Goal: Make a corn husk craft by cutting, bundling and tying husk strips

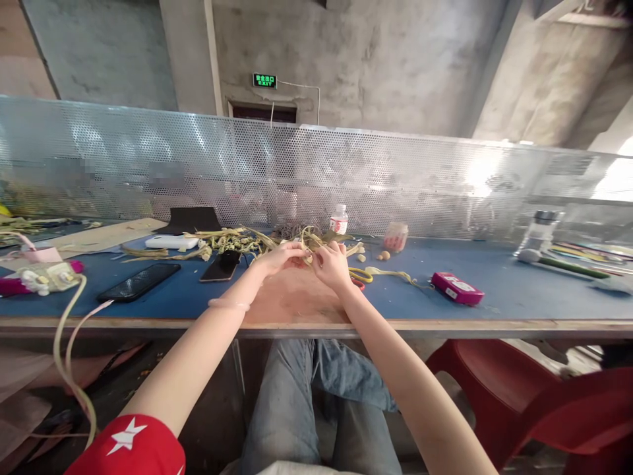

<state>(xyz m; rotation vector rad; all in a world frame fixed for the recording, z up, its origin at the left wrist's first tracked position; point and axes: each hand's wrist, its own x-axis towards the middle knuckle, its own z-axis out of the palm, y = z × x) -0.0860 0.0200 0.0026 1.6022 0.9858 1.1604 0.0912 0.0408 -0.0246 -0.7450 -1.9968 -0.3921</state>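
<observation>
My left hand (pixel 281 258) and my right hand (pixel 331 265) meet close together at the far side of a brown board (pixel 291 300) on the blue table. Pale dried plant strands (pixel 309 239) show at the fingers of both hands, which are closed in a pinch. Exactly where each strand is gripped is too small to make out. A heap of dried stalks (pixel 232 241) lies beyond and left of my hands. Just right of my right wrist are yellow-handled scissors (pixel 360 273), partly hidden, and a pale twisted strand (pixel 390 272).
Left lie a dark phone (pixel 222 266), a phone on a cable (pixel 141 282), a white power bank (pixel 171 242) and a power strip (pixel 47 277). Rightward are a bottle (pixel 339 221), a jar (pixel 396 236), a magenta box (pixel 457 288) and a hammer (pixel 568 267). A perforated metal screen (pixel 420 178) stands behind.
</observation>
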